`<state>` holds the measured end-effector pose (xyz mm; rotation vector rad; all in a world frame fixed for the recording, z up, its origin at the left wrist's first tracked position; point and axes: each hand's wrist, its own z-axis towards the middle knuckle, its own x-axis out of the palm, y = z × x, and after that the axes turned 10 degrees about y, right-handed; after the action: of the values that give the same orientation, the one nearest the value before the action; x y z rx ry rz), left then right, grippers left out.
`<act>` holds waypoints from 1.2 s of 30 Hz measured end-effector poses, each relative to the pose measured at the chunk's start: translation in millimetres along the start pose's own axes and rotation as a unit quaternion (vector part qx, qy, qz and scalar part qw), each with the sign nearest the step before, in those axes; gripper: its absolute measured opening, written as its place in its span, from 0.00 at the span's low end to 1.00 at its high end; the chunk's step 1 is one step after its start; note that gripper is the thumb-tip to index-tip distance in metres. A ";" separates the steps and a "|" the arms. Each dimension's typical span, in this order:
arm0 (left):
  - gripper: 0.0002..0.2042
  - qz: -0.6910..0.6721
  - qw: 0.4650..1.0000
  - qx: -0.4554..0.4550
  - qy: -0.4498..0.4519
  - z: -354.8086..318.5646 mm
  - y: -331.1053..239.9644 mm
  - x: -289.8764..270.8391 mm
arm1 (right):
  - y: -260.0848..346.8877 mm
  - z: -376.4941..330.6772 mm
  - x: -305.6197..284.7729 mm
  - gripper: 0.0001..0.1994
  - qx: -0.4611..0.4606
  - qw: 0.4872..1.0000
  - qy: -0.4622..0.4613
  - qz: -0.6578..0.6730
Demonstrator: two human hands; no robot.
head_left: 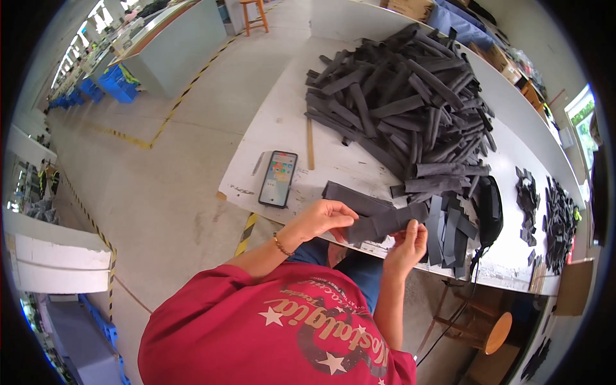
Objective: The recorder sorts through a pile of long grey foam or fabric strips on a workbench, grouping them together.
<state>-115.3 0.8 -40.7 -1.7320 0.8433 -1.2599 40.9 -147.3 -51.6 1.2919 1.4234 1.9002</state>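
Observation:
Between my two hands a dark grey fabric strip [386, 224] is stretched near the table's front edge. My left hand [326, 218], with a beaded bracelet at its wrist, pinches the strip's left end. The right end is pinched between the thumb and fingers of my right hand [407, 242]. Just beyond it another dark strip [350, 197] lies flat on the table. To the right of my right hand lies a small stack of dark strips [451, 232]. A large heap of similar black strips [398, 96] covers the table beyond my hands.
A smartphone [278, 179] with its screen lit lies left of my hands, near a wooden stick [310, 144]. A black pouch [490, 208] stands right of the stack, a cable hanging from it. Beneath the table's right side is a wooden stool [497, 332].

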 end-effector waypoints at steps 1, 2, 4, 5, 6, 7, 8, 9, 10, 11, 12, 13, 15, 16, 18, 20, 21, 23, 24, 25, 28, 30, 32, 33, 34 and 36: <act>0.14 -0.026 1.000 -0.003 0.007 -1.7 -0.3 3.3 | 2.2 1.7 -8.8 0.07 -0.001 1.000 -0.004 -0.025; 0.14 -0.052 0.999 -0.006 0.012 -4.6 0.4 5.1 | 4.2 1.2 -11.1 0.06 -0.003 1.000 -0.008 -0.016; 0.14 -0.051 0.999 -0.004 -0.006 -8.0 6.0 5.4 | 4.2 -2.5 -10.3 0.06 -0.008 1.000 -0.001 -0.008; 0.14 -0.052 0.999 -0.004 -0.011 -7.5 8.3 7.2 | 5.9 -4.2 -10.3 0.07 -0.007 1.000 0.003 -0.008; 0.13 -0.065 0.998 -0.002 -0.021 -8.3 8.8 7.6 | 4.7 -6.6 -9.3 0.07 -0.004 1.000 0.008 -0.008; 0.13 -0.066 0.997 0.000 -0.026 -8.7 9.2 8.9 | 3.1 -9.5 -7.7 0.07 0.000 1.000 0.002 -0.008; 0.13 -0.082 0.996 0.011 -0.034 -8.3 10.0 11.1 | 1.9 -11.7 -6.7 0.07 0.004 1.000 -0.005 -0.009; 0.13 -0.096 0.994 0.022 -0.041 -8.8 10.7 12.2 | 0.9 -13.1 -6.1 0.07 0.005 1.000 -0.002 -0.009; 0.13 -0.097 0.994 0.023 -0.043 -9.7 12.0 12.0 | 0.2 -14.3 -5.5 0.07 0.005 1.000 -0.002 -0.009; 0.13 -0.110 0.993 0.022 -0.042 -10.5 14.0 10.1 | -1.1 -15.4 -3.8 0.07 0.006 1.000 -0.004 -0.010; 0.14 -0.123 0.991 0.021 -0.041 -10.9 15.9 8.0 | -1.8 -16.3 -1.4 0.07 0.008 1.000 -0.003 -0.011; 0.14 -0.125 0.991 0.021 -0.042 -10.9 18.0 5.0 | -2.1 -17.2 1.2 0.07 0.005 1.000 -0.004 -0.011; 0.15 -0.115 0.991 0.001 -0.067 -11.2 19.9 0.3 | -2.4 -18.4 1.9 0.07 0.001 1.000 -0.005 -0.010; 0.15 -0.116 0.991 0.001 -0.067 -12.4 20.1 -1.6 | -3.1 -19.6 0.4 0.06 0.006 1.000 0.021 -0.009; 0.14 -0.121 0.989 0.002 -0.085 -17.0 19.1 -6.7 | -1.0 -21.2 -1.7 0.06 0.011 0.999 0.048 -0.008; 0.14 -0.107 0.990 0.003 -0.088 -23.3 16.8 -12.0 | 9.7 -22.1 -1.9 0.05 0.065 0.991 0.117 0.001; 0.13 -0.093 0.992 0.004 -0.091 -27.0 14.8 -14.2 | 16.1 -21.8 0.9 0.05 0.067 0.991 0.117 0.001; 0.13 -0.075 0.993 0.001 -0.096 -35.1 6.9 -15.0 | 27.5 -21.2 7.0 0.06 0.106 0.991 0.087 -0.012; 0.12 -0.056 0.994 -0.002 -0.098 -38.4 4.3 -15.3 | 21.2 -18.6 -9.3 0.06 0.114 0.986 0.118 -0.019; 0.12 -0.056 0.994 -0.003 -0.097 -40.8 6.0 -17.7 | 13.5 -19.0 -22.9 0.06 0.115 0.986 0.117 -0.020; 0.11 -0.012 0.997 -0.020 -0.080 -48.5 12.9 -24.3 | 7.2 -23.0 -30.2 0.07 0.111 0.978 0.157 -0.084; 0.11 0.011 0.997 -0.021 -0.079 -54.6 14.1 -27.2 | 6.2 -27.6 -30.8 0.07 0.124 0.971 0.157 -0.130; 0.11 0.010 0.997 -0.021 -0.078 -58.1 16.7 -27.7 | 1.6 -33.3 -33.4 0.07 0.131 0.966 0.160 -0.153; 0.11 0.010 0.997 -0.020 -0.077 -59.5 17.8 -27.6 | -0.7 -35.1 -35.1 0.07 0.131 0.966 0.160 -0.152; 0.11 0.010 0.997 -0.021 -0.077 -60.6 18.4 -27.4 | -2.4 -36.8 -36.6 0.07 0.127 0.965 0.159 -0.167; 0.11 -0.016 0.994 -0.031 -0.101 -62.5 19.6 -26.2 | -4.8 -38.8 -37.5 0.07 0.123 0.962 0.159 -0.182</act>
<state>-183.6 0.7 -58.6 -1.8932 0.7461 -1.0667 24.1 -194.1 -72.9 0.7648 1.9588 1.7707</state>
